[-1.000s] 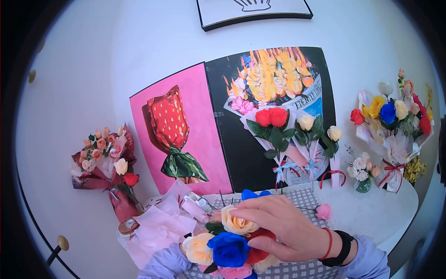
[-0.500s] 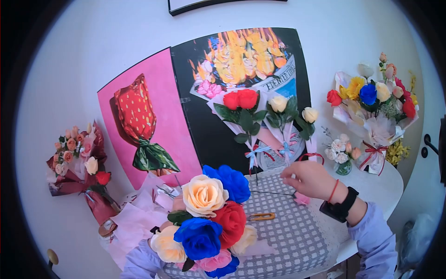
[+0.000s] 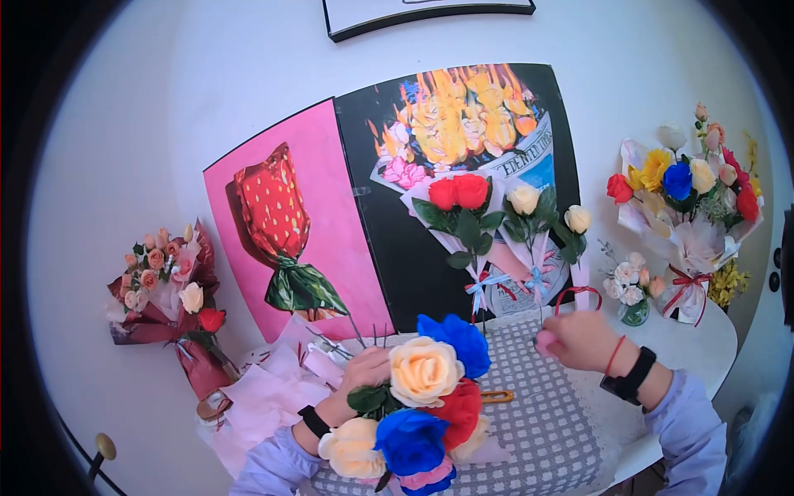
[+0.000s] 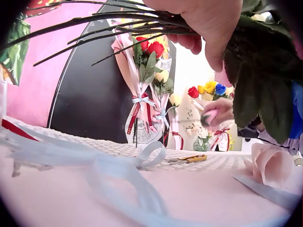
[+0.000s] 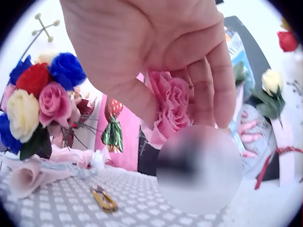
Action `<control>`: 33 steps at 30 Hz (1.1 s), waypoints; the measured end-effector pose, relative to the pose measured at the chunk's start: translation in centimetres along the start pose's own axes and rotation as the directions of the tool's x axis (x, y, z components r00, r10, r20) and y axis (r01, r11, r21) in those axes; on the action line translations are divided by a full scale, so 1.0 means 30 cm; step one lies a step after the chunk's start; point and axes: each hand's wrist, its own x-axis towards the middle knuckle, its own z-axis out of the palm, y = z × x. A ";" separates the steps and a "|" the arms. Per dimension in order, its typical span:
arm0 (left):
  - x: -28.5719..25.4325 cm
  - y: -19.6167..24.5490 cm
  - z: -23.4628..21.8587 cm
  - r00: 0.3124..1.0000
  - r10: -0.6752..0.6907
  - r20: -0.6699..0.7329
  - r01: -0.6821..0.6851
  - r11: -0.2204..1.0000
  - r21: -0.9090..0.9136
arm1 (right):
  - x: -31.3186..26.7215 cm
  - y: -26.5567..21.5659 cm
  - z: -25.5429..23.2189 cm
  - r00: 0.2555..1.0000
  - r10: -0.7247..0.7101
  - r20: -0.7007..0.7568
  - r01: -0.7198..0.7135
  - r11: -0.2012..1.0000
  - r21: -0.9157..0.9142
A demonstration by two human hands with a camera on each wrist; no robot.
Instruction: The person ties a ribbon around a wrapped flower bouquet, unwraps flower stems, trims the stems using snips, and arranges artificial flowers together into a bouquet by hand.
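Note:
My left hand [image 3: 364,372] grips a bunch of artificial roses by the stems, whose dark ends [image 4: 80,23] fan out past the hand in the left wrist view. Cream [image 3: 424,372], blue [image 3: 411,441] and red [image 3: 459,412] blooms face up in the head view; green leaves [image 4: 255,90] hang beneath. Off to the right, my right hand [image 3: 583,341] holds a pink rose [image 5: 170,106] at its head, with the thumb on one side and fingers on the other. A blurred round patch covers part of the right wrist view under that bloom.
Yellow-handled snips [image 5: 105,199] lie on the grey checked cloth [image 3: 546,422]. Pink wrapping paper [image 3: 265,405] and pale blue ribbon [image 4: 128,184] are at the left. Wrapped roses [image 3: 471,223] stand against the pictures; a large bouquet [image 3: 686,240] and small glass vase [image 3: 634,312] stand at the right.
My right hand has left the bunch, moved right and picked up the pink rose from the table. My left hand keeps holding the bunch, now with its stem ends pointing to the back left.

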 end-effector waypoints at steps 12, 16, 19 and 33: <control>0.005 0.033 0.012 0.967 -0.129 0.218 0.108 0.988 0.108 | -0.105 -0.304 -0.378 0.908 -0.206 -0.366 0.254 0.963 0.088; -0.011 0.018 0.012 0.977 -0.149 0.153 0.116 0.972 0.202 | -0.147 -0.304 -0.410 0.939 -0.238 -0.249 0.262 0.963 0.069; -0.012 0.013 0.014 0.987 -0.100 0.122 0.058 0.950 0.306 | -0.168 -0.293 -0.419 0.957 -0.227 -0.182 0.246 0.966 0.086; 0.028 0.031 0.030 0.981 -0.154 0.116 0.117 0.953 0.279 | -0.166 -0.316 -0.370 0.920 -0.252 -0.301 0.272 0.962 0.024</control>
